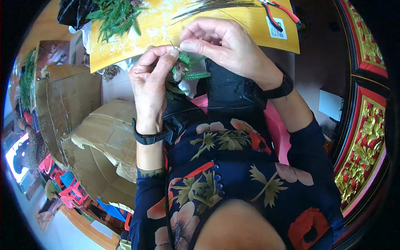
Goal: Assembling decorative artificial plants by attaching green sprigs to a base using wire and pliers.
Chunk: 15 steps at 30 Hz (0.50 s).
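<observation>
An artificial pine sprig [196, 76] with a brown pine cone [179, 71] hangs below my fingers, in front of the table edge. My left hand [149, 73] is closed, its thumb and forefinger pinching the sprig's top end. From that pinch a short thin dark wire [172, 43] sticks up. My right hand [229, 48] meets it from the right, thumb and fingers pressed together close to the left fingertips. What lies inside the right pinch is too small to make out.
The yellow table [154, 31] bears a heap of green sprigs [116, 18], thin dark wires [212, 7] and red-handled pliers [273, 16]. Cardboard boxes [68, 100] stand at left. A carved red-and-gold panel [362, 146] borders the right. A pink stool [278, 135] shows under me.
</observation>
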Available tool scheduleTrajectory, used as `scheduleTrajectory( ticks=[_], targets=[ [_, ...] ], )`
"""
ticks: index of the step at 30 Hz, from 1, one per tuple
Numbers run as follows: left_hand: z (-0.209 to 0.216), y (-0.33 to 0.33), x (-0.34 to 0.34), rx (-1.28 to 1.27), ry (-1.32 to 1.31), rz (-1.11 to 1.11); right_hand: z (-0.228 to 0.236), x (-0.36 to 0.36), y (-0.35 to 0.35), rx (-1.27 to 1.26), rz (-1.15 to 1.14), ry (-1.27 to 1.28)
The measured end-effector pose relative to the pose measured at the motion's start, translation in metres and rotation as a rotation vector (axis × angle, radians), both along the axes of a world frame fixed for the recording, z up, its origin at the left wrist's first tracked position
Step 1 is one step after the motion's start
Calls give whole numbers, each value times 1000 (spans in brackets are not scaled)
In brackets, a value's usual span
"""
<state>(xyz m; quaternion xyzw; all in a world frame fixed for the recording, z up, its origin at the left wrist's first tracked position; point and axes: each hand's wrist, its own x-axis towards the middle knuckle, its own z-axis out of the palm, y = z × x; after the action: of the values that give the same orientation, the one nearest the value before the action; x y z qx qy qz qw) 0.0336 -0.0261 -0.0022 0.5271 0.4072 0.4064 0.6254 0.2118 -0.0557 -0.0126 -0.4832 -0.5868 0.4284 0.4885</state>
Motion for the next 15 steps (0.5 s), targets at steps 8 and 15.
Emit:
scheduleTrajectory(
  ticks=[8,15],
  targets=[
    [7,9,-9,-292,-132,-202,8,13,25,615,115,-146],
    [9,16,-19,-375,-177,-283,63,15,11,340,300,-394]
  ],
)
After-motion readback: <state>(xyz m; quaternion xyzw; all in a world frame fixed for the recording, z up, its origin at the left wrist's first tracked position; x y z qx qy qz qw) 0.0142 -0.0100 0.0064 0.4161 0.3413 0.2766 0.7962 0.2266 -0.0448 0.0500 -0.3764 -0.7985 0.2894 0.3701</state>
